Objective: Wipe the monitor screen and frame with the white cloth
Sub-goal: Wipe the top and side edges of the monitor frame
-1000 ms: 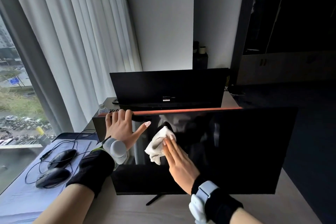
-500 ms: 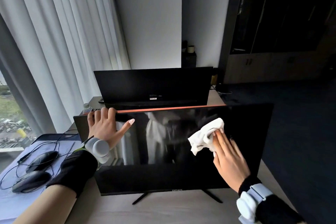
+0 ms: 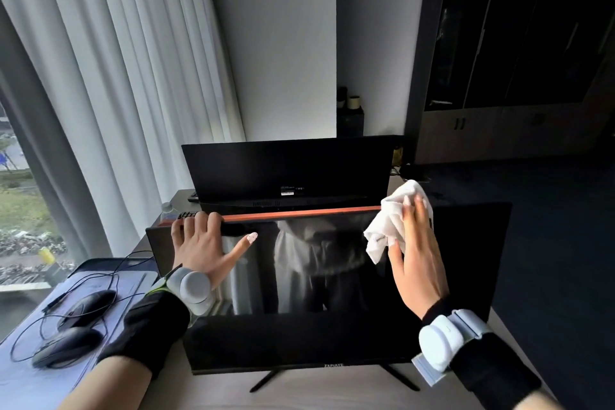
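Observation:
A black monitor [image 3: 299,336] stands on the desk in front of me, its dark screen showing reflections. My left hand [image 3: 203,246] grips the monitor's top edge near the upper left corner, fingers hooked over the frame and thumb spread on the screen. My right hand [image 3: 416,253] presses the crumpled white cloth [image 3: 389,220] flat against the screen's upper right area, with the cloth rising above the top edge of the frame.
A second black monitor [image 3: 286,173] stands behind the first, its back toward me. Two dark mice [image 3: 76,329] with cables lie on a pale mat [image 3: 26,379] at the left. White curtains and a window fill the left; a dark cabinet [image 3: 512,53] stands at the right.
My right hand has slid the cloth across the screen from the left-middle toward the right and up to the top edge. My left hand has kept its grip on the top frame.

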### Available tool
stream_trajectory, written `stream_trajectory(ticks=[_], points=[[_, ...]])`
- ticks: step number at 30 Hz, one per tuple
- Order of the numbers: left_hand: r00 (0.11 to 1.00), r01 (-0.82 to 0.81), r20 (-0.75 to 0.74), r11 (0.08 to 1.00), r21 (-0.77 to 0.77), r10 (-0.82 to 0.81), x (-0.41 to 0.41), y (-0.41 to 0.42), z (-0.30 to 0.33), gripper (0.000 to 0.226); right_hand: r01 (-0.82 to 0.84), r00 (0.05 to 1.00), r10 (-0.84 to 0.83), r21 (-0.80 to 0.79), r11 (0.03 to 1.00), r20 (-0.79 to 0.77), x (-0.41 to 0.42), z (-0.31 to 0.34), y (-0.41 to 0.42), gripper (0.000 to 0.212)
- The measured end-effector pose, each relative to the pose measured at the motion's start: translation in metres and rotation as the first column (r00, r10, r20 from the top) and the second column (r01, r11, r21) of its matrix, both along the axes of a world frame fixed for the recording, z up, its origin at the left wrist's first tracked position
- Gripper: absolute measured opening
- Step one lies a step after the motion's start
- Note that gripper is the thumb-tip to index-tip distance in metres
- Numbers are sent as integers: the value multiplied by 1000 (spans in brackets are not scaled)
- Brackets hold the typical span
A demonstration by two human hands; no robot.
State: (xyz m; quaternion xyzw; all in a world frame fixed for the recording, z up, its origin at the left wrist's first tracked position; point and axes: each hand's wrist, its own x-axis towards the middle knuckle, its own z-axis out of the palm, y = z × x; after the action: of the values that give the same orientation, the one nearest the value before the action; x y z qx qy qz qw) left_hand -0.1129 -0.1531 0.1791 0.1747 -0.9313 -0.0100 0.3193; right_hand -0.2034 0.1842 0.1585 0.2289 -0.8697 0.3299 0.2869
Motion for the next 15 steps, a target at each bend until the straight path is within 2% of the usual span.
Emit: stream_trajectory(ticks=[6,11,15], points=[[1000,-5,30,1000,4,5,-2,-2,1,59,73,997,-74,148,986,0,1,34,-43,54],[999,-13,33,1000,-1,13,0,-1,0,62,-15,1000,19,244,970,-12,17,32,-94,59],[992,-4,126,1000,-4,4,1,-4,3,75,-143,989,149,333,932,8,27,36,-143,58]])
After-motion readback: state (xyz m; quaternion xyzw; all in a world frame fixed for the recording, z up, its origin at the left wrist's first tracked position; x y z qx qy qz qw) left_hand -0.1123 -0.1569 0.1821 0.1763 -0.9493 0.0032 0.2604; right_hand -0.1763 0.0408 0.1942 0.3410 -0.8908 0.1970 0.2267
